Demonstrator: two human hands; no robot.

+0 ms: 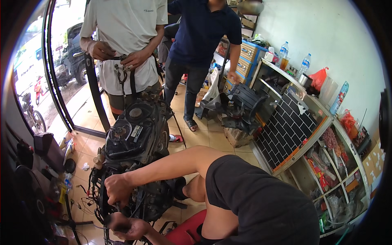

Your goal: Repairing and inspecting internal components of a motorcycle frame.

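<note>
A partly stripped motorcycle stands before me, its black fuel tank [130, 136] facing up and its frame and wiring bare. My right arm, in a black sleeve, reaches across from the right. At the near end of the bike my right hand [117, 188] is closed in a fist, with a thin dark shaft [118, 206] showing just below it. Under that, my left hand [132, 228] is turned partly palm up. Its fingers are dark and smeared, so I cannot see what they hold, if anything. Loose wires [90, 190] hang beside my hands.
A person in a white shirt [122, 28] stands past the bike, and another in a dark blue shirt [204, 32] stands beside them. Black plastic panels [245, 102] are piled on a carton [239, 136]. Along the right stands a cluttered cabinet [292, 130]. A dark metal stand [71, 222] is at left.
</note>
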